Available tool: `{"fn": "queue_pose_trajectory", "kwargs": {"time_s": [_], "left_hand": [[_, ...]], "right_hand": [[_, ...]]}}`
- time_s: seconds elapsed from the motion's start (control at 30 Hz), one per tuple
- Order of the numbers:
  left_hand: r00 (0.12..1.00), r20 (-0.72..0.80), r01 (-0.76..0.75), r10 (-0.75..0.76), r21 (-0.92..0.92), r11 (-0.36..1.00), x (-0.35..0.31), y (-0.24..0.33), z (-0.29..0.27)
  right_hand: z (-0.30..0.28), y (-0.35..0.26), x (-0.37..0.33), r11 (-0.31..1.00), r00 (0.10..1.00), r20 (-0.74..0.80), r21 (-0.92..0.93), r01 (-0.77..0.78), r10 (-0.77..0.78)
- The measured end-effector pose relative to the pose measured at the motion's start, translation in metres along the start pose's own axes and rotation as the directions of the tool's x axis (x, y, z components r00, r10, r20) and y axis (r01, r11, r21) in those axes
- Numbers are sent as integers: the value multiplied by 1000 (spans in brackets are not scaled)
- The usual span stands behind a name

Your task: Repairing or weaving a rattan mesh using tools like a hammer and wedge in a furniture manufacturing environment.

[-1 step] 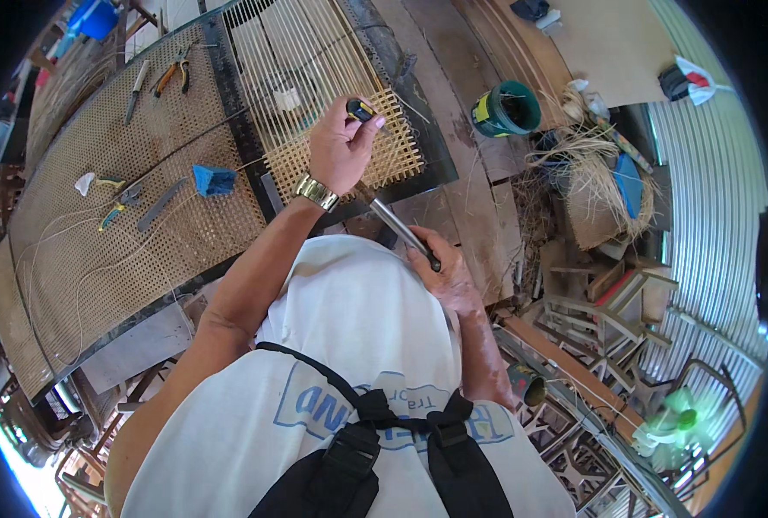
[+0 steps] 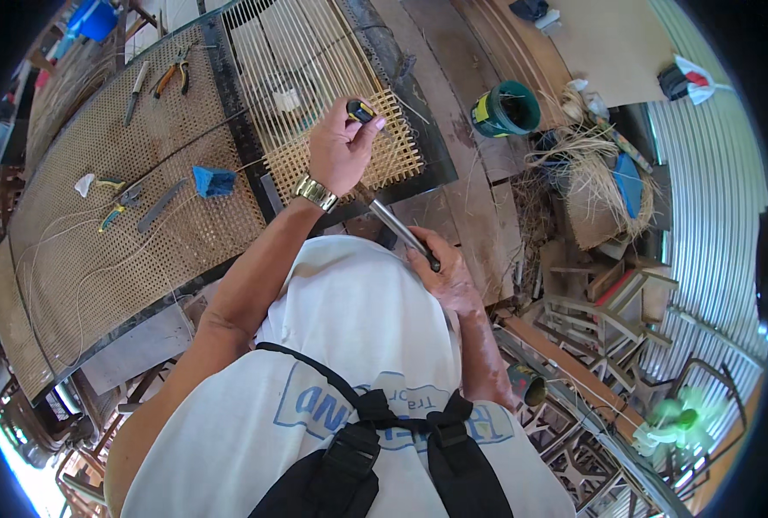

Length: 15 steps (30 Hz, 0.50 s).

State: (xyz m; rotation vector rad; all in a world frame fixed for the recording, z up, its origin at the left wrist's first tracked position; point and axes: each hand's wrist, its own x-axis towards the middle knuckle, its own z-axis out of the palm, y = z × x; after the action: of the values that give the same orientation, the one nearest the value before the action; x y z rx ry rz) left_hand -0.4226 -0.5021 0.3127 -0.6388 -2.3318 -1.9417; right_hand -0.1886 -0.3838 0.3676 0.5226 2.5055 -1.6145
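Observation:
My left hand (image 2: 342,154), with a gold watch on its wrist, is closed around a black-and-yellow tool handle (image 2: 360,110). It stands over the woven corner of a cane panel (image 2: 392,155) in a dark frame; the tool's lower end is hidden. Nearer my body, my right hand (image 2: 446,274) grips a steel-shafted tool (image 2: 392,221) by its black end. That shaft slants up toward my left wrist, and its far end is partly hidden, so its kind cannot be told. Beyond the woven part, loose parallel cane strands (image 2: 293,56) stretch across the frame.
To the left, on a finished cane panel (image 2: 64,250), lie orange-handled pliers (image 2: 172,73), a knife (image 2: 137,91), yellow-handled cutters (image 2: 125,203), a dark blade (image 2: 161,207) and a blue block (image 2: 214,181). A green bucket (image 2: 506,110), cane scraps (image 2: 613,186) and wooden frames (image 2: 617,302) stand right.

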Motion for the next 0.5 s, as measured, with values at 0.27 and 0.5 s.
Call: {"fn": "queue_pose_trajectory", "kwargs": {"time_s": [0.27,0.5], "left_hand": [[999,36,5,-5,5,1000,-7,-6,9],[999,-22,35,-36,-36,999,4,10,-10]], "right_hand": [[-3,0,6,1000,1000,-3,14,-19,19],[5,6,8,997,978,-200,40,73,-64]]}}
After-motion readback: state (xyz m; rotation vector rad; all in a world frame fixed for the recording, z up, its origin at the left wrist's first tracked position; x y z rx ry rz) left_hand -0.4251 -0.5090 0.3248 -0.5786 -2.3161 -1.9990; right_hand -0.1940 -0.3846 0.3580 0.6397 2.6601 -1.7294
